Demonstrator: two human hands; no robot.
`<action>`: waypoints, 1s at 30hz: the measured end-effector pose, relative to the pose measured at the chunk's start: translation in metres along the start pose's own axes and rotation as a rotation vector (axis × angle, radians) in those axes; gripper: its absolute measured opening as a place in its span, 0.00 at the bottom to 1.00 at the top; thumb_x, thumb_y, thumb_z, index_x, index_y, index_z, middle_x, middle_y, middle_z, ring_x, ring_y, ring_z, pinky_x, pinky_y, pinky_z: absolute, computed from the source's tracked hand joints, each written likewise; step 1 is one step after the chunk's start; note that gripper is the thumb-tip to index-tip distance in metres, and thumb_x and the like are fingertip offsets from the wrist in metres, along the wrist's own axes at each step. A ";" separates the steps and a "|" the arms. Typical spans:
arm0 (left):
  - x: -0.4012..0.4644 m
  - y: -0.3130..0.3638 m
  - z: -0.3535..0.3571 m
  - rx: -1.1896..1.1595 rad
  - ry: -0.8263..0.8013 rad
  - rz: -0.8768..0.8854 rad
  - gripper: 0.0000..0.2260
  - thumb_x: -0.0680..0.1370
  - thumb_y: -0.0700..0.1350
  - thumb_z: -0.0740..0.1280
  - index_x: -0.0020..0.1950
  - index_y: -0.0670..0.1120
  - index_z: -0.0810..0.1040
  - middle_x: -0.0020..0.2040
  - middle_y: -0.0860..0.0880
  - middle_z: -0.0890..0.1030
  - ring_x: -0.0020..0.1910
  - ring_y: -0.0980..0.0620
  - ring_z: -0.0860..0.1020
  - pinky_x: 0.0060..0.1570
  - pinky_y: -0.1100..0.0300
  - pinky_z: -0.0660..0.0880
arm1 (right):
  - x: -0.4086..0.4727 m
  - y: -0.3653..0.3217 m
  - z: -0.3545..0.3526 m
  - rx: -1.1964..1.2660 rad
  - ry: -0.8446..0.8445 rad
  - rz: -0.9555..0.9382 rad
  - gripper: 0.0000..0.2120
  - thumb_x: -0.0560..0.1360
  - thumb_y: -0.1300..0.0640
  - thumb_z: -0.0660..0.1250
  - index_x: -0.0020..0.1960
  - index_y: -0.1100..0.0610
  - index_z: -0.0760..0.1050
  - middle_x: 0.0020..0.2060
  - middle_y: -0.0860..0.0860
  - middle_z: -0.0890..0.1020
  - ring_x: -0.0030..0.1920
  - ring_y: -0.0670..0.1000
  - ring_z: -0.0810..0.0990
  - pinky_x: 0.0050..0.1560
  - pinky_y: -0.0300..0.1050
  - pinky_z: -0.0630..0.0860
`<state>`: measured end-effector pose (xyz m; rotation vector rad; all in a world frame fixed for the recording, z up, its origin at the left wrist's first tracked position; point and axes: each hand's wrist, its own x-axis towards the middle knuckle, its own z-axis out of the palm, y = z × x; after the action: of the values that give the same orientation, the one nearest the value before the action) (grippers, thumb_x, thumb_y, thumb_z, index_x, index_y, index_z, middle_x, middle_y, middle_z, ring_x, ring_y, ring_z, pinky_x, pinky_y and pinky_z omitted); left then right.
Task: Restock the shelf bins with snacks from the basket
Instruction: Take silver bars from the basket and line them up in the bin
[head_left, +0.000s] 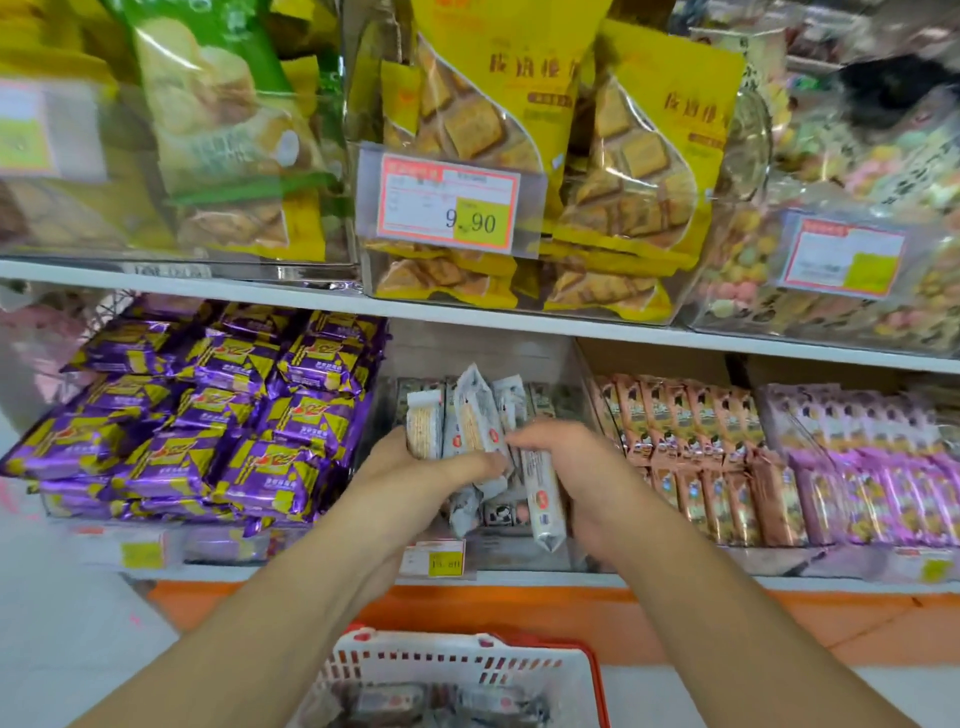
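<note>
My left hand (415, 480) grips a bundle of several grey-white snack packs (470, 421), standing on end over the clear middle bin (519, 556) of the lower shelf. My right hand (576, 467) holds one more grey-white pack (543, 501), pointing down into the same bin, and its fingertips touch the bundle. More packs of this kind stand at the back of the bin. Below, the white basket with a red rim (457, 667) holds a few dark and grey packs.
Purple-and-yellow packs (208, 415) fill the bin to the left. Peach packs (691, 441) and pink-purple packs (872, 462) fill bins to the right. The upper shelf (260, 291) carries clear bins of yellow cracker bags (524, 156) with price tags. An orange strip runs beneath the shelf.
</note>
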<state>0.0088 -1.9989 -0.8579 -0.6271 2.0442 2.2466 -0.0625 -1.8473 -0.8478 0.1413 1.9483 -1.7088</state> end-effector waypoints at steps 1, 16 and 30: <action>0.005 -0.001 0.000 0.071 0.053 0.024 0.21 0.67 0.47 0.83 0.58 0.52 0.84 0.47 0.54 0.88 0.47 0.55 0.86 0.50 0.55 0.81 | 0.007 0.001 0.000 -0.063 0.043 -0.024 0.09 0.77 0.58 0.71 0.56 0.57 0.82 0.42 0.57 0.87 0.36 0.55 0.84 0.36 0.47 0.80; 0.019 -0.023 0.004 1.050 0.177 0.078 0.24 0.77 0.51 0.69 0.65 0.43 0.62 0.63 0.41 0.70 0.59 0.37 0.77 0.54 0.47 0.76 | 0.044 0.011 0.009 -0.346 0.028 0.093 0.31 0.64 0.48 0.79 0.62 0.59 0.76 0.56 0.60 0.83 0.52 0.62 0.85 0.50 0.61 0.85; -0.001 -0.006 0.034 0.360 0.037 0.188 0.07 0.81 0.52 0.68 0.57 0.54 0.73 0.45 0.51 0.83 0.41 0.54 0.83 0.48 0.54 0.82 | 0.016 -0.004 -0.005 0.596 -0.247 -0.158 0.17 0.77 0.59 0.59 0.59 0.67 0.77 0.39 0.58 0.76 0.39 0.56 0.77 0.43 0.50 0.76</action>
<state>0.0028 -1.9652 -0.8616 -0.4661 2.5330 1.8813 -0.0790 -1.8473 -0.8512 -0.0129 1.2592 -2.2493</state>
